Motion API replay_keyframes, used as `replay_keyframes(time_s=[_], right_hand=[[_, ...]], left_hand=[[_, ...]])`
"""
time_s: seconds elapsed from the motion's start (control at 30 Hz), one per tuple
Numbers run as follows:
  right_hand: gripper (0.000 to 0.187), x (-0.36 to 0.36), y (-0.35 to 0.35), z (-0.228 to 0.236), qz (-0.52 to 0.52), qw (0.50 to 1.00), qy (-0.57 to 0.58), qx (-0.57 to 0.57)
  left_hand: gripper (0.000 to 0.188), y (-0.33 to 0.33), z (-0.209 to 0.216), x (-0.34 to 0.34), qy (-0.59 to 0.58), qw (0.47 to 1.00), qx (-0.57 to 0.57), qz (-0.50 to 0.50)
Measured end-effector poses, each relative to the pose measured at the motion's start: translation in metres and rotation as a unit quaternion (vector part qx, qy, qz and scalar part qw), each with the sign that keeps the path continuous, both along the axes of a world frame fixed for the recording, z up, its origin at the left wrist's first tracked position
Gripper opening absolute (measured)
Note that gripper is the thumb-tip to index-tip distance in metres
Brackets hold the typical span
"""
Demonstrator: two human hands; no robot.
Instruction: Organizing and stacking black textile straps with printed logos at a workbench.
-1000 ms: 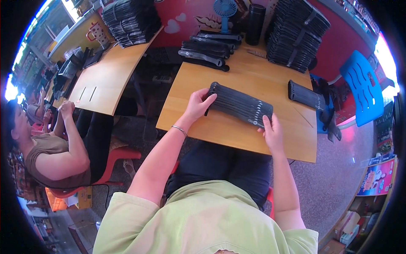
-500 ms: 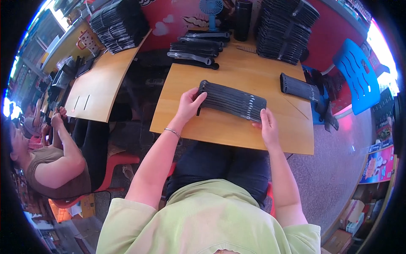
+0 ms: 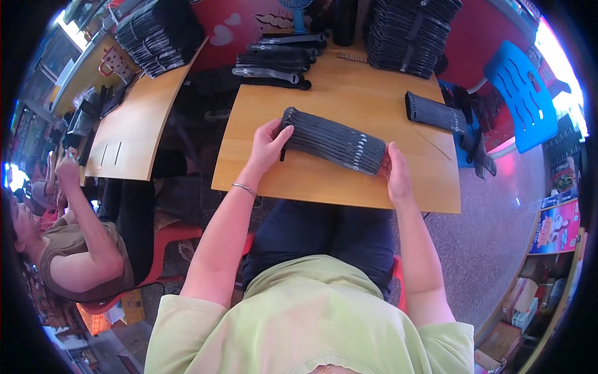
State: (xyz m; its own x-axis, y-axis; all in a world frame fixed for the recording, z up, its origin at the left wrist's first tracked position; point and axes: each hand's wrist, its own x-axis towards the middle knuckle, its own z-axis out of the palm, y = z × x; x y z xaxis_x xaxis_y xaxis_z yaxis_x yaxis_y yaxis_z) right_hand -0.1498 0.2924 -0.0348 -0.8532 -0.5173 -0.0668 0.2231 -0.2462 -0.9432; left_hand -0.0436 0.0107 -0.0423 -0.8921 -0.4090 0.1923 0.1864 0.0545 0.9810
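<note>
While both hands press inward: row of black straps (image 3: pixel 333 142) squeezed end to end on wooden table (image 3: pixel 349 100).
Left hand (image 3: pixel 266 144): fingers curled round left end.
Right hand (image 3: pixel 396 171): palm flat against right end.
Hidden: strap details too small to tell.

— How is the light behaving here?

— Daylight is pouring in from the upper right, washing out the blue plastic chair (image 3: pixel 522 93) and glaring pink on the floor. The pale wooden table (image 3: pixel 349 100) is sitting evenly lit, shadows staying soft.

— And sharpness?

— The centre is holding crisp; edges are bending, darkening into a black fisheye rim.
</note>
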Motion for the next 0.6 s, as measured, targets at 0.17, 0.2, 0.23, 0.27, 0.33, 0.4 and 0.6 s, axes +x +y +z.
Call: replay_keyframes(time_s=[0.17,0.2,0.23,0.27,0.33,0.4,0.6], right_hand=[[0.031,-0.004,0.0,-0.009,0.0,1.0,0.015,0.0],[0.03,-0.003,0.001,-0.008,0.005,1.0,-0.003,0.001],[0.03,-0.003,0.001,-0.006,0.01,1.0,-0.021,0.001],[0.03,-0.004,0.001,-0.009,0.008,1.0,-0.021,0.001],[0.03,-0.004,-0.001,-0.011,-0.017,1.0,0.018,0.008],[0.03,0.0,-0.001,-0.004,-0.01,1.0,0.01,0.005],[0.029,0.0,-0.004,-0.003,-0.002,0.999,0.034,-0.006]], left_hand=[[0.019,0.001,-0.001,-0.001,0.004,1.0,0.013,0.013],[0.019,0.0,-0.001,-0.001,0.008,1.0,0.021,0.012],[0.019,0.0,-0.001,-0.001,0.008,1.0,0.022,0.011],[0.02,0.0,-0.001,-0.001,0.006,1.0,0.014,0.007],[0.02,0.0,-0.001,-0.001,0.004,1.0,0.006,0.004],[0.021,0.0,-0.001,-0.001,0.001,1.0,-0.002,0.011],[0.022,-0.001,-0.003,-0.002,0.003,1.0,0.008,0.013]])
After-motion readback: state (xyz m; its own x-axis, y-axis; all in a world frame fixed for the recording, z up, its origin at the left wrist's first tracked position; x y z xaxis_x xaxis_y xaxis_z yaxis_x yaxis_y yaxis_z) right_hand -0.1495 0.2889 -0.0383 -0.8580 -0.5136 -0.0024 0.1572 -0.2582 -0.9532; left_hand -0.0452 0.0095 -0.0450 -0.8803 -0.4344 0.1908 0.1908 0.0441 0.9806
